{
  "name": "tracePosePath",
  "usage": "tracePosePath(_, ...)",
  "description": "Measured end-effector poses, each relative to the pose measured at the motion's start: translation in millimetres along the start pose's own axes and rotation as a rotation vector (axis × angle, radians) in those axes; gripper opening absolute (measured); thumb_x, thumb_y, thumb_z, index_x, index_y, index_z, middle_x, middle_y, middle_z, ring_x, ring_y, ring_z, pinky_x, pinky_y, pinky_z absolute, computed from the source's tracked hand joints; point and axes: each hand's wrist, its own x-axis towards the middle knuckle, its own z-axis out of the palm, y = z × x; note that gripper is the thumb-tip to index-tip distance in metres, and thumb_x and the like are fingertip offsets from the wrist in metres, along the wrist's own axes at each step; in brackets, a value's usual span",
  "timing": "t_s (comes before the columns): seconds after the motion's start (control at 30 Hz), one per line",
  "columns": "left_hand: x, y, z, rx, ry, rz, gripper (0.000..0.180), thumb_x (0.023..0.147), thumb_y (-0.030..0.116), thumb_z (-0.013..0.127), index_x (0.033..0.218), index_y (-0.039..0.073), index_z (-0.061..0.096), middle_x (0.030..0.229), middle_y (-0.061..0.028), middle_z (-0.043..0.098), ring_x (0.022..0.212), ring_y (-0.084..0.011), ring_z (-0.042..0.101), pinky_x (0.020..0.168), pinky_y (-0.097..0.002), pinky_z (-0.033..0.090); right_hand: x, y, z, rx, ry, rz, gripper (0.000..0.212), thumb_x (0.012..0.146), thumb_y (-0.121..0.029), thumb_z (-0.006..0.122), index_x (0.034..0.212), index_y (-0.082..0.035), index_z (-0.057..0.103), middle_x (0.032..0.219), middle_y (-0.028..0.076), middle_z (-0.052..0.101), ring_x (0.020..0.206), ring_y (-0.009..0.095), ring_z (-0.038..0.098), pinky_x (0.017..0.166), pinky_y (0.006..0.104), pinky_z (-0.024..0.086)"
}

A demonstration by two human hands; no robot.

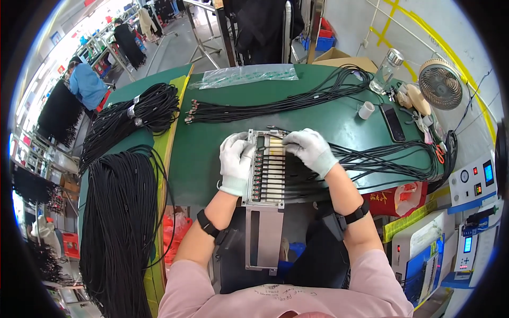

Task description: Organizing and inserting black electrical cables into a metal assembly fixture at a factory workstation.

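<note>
A long metal fixture (265, 228) reaches over the table's near edge, with a row of slots in its upper part. Several black cables lie side by side across these slots, their small connector ends (257, 175) lined up along the left side. My left hand (235, 163), in a white glove, is closed against the fixture's upper left edge; whatever its fingertips hold is hidden. On the other side, my gloved right hand (312, 150) pinches a black cable near the top slots. The loose cable lengths (371, 159) run off to the right across the table.
Another cable bundle (275, 108) lies behind the fixture on the green table (212, 140). Thick cable coils (119, 212) fill the left side. A bottle (388, 69), cup (366, 110), phone (392, 123) and fan (440, 83) stand or lie at right. A person (87, 85) sits far left.
</note>
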Motion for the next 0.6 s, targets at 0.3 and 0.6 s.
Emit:
tracePosePath(0.3, -13, -22, 6, -0.608, 0.068, -0.386, 0.026, 0.091, 0.011, 0.057, 0.108, -0.007, 0.061, 0.121, -0.0184, 0.057, 0.109, -0.0291, 0.055, 0.099, -0.0380, 0.040, 4, -6, 21, -0.092, -0.010, 0.037, 0.017, 0.070, -0.023, 0.069, 0.080, -0.009, 0.066, 0.078, 0.011, 0.066, 0.080, 0.033, 0.063, 0.073, 0.0448, 0.051)
tracePosePath(0.6, -1, -28, 3, -0.026, -0.174, -0.255, 0.033, 0.095, 0.016, 0.053, 0.115, -0.009, 0.058, 0.116, -0.0185, 0.060, 0.107, -0.0285, 0.057, 0.096, -0.0359, 0.043, -3, 8, 31, 0.013, 0.119, 0.046, 0.019, 0.064, -0.020, 0.069, 0.083, -0.019, 0.073, 0.077, 0.008, 0.069, 0.080, 0.029, 0.066, 0.072, 0.0408, 0.051)
